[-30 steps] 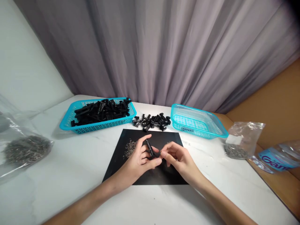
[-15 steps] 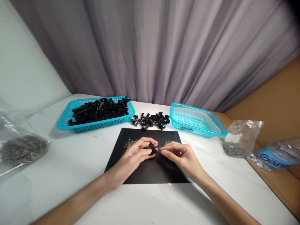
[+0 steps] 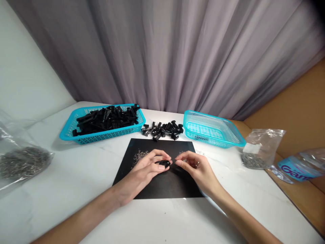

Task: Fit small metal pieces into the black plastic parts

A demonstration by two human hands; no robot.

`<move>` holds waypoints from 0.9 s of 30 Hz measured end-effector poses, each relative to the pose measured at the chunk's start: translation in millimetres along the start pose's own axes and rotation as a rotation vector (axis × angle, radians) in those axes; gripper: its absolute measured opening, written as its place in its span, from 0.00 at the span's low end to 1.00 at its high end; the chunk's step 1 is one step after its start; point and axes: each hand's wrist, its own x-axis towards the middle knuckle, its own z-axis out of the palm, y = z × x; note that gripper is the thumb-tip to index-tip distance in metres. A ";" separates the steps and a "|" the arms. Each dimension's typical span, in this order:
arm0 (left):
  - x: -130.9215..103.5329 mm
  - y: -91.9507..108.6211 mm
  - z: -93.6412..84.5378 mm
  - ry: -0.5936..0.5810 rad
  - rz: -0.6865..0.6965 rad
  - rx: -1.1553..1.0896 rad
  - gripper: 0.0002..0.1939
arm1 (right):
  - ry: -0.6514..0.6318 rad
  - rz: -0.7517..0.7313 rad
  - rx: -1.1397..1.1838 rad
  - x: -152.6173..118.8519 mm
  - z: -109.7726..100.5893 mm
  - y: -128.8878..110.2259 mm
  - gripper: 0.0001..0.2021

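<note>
Over the black mat [image 3: 167, 188], my left hand [image 3: 148, 166] is closed around a small black plastic part [image 3: 164, 163], its fingertips along the part's edges. A short gap to the right, my right hand [image 3: 194, 166] has thumb and index finger pinched together; whatever lies between those tips is too small to make out. On the mat, one pile of tiny metal pieces [image 3: 139, 156] lies behind my left hand. A second little pile [image 3: 183, 156] is partly hidden by my right hand.
A blue basket [image 3: 88, 138] heaped with black plastic parts stands back left. Loose black parts [image 3: 164, 129] lie beside another blue basket [image 3: 215, 132]. Bags of metal pieces sit at left [image 3: 25, 161] and right [image 3: 256, 159]. A plastic bottle [image 3: 299, 166] lies at the right edge.
The black part has turned in my left hand and now lies flatter between the fingers. My right hand's fingertips have drawn slightly away to the right.
</note>
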 end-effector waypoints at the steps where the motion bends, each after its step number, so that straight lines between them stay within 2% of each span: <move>1: -0.1 -0.8 -1.0 0.004 0.011 0.019 0.11 | -0.006 -0.010 -0.014 0.3 -0.4 0.6 0.12; 5: 1.2 -7.3 -6.4 0.030 0.032 0.135 0.13 | -0.038 -0.024 -0.029 -0.3 0.6 0.7 0.13; 10: 3.2 -13.8 -11.8 -0.023 0.101 0.220 0.13 | -0.056 -0.060 -0.052 -3.3 3.5 -4.0 0.12; 14: 0.8 -10.8 -12.0 -0.024 0.151 0.430 0.13 | -0.062 -0.054 -0.051 -3.9 3.9 -6.5 0.12; 17: -0.9 -10.4 -11.7 0.015 0.215 0.580 0.24 | -0.058 0.009 0.022 -3.5 2.9 -7.1 0.13; 21: -0.1 -17.1 -13.4 0.069 0.264 0.654 0.37 | -0.067 0.024 0.109 -3.5 1.3 -8.8 0.13; 23: 1.1 -20.6 -14.5 0.086 0.301 0.665 0.38 | -0.066 0.025 0.116 -3.8 0.9 -9.2 0.13; 27: 2.8 -21.8 -14.9 0.083 0.360 0.684 0.33 | -0.074 0.025 0.088 -4.2 0.4 -8.8 0.12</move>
